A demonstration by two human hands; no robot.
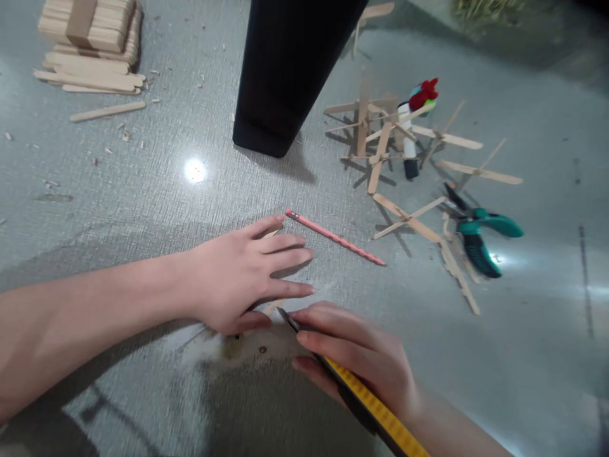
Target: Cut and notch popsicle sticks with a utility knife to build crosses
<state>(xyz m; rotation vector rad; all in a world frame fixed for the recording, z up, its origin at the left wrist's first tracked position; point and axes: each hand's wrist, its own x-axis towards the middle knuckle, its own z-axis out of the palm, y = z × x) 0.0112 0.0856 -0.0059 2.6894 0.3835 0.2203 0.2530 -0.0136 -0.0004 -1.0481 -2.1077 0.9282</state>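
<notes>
At centre, a wooden stick point(273, 307) is pinned under the left hand point(247, 273), fingers spread flat, and a utility knife point(380, 414) is gripped in the right hand point(359, 355), blade tip right by the stick. Several crossed-stick pieces point(379, 164) are already joined, upper right; loose sticks point(90, 77) are left uncrossed, upper left, beside a bundle point(107, 28) bound by a paper band point(82, 24). No container's contents can be made out.

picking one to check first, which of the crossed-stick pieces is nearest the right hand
The crossed-stick piece between the pink pencil and green-handled pliers; the other crossed pieces lie farther up the picture, away from the right hand.
</notes>
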